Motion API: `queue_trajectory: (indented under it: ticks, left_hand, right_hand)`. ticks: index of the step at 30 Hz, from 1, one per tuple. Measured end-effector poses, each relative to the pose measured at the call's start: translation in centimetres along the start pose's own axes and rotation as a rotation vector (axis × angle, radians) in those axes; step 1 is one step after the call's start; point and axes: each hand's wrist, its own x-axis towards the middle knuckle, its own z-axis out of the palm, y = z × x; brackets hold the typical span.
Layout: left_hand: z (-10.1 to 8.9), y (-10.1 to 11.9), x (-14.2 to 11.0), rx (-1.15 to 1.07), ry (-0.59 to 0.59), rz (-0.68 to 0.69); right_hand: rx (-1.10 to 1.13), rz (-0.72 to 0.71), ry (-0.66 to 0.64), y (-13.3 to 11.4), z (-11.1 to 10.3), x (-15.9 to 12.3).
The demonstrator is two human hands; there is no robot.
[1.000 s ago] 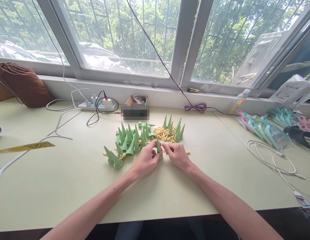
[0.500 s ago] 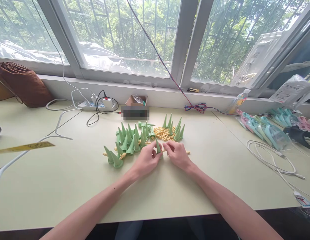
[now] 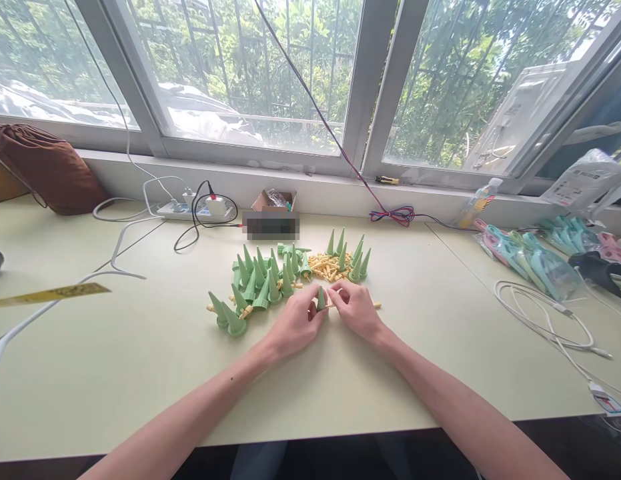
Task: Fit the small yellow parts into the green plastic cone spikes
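Observation:
My left hand (image 3: pixel 301 319) is closed around a green plastic cone (image 3: pixel 321 299), low over the table. My right hand (image 3: pixel 354 308) pinches a small yellow peg (image 3: pixel 331 305) at the cone's side; the fingers hide most of it. A yellow piece (image 3: pixel 377 305) shows just beyond the right hand. Several green cones (image 3: pixel 260 275) stand close together to the left, some with yellow pegs in their sides. Two more cones (image 3: pixel 235 321) with pegs stand nearer to me. Behind my hands lies a pile of yellow pegs (image 3: pixel 326 265), with green cones (image 3: pixel 359 261) beside it on the right.
Along the back are a white power strip (image 3: pixel 183 211), a small open box (image 3: pixel 274 200) and a bundle of red and blue wire (image 3: pixel 394 215). A brown bag (image 3: pixel 50 170) sits at left. Bagged pastel items (image 3: pixel 535 257) and a white cable (image 3: pixel 545 327) lie at right.
The cone in my left hand has shifted slightly right and down, and less of it shows above the fingers. My right hand stays almost in place.

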Motion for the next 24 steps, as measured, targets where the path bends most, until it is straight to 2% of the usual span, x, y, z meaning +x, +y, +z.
queue_trajectory:
  ticks: [9,17,24]
  left_hand:
    - [0.0,-0.3,0.3,-0.088,0.021,0.004]
    - [-0.4,0.1,0.7,-0.291,0.098,-0.103]
    - [-0.7,0.6,0.7,-0.376,0.128,-0.156]
  right_hand:
    - [0.021,-0.003,0.0,-0.5,-0.1,0.0]
    - [0.085,-0.084,-0.058,-1.1,-0.4,-0.1]
    - [0.097,-0.146,-0.043,-1.0,-0.4,-0.1]
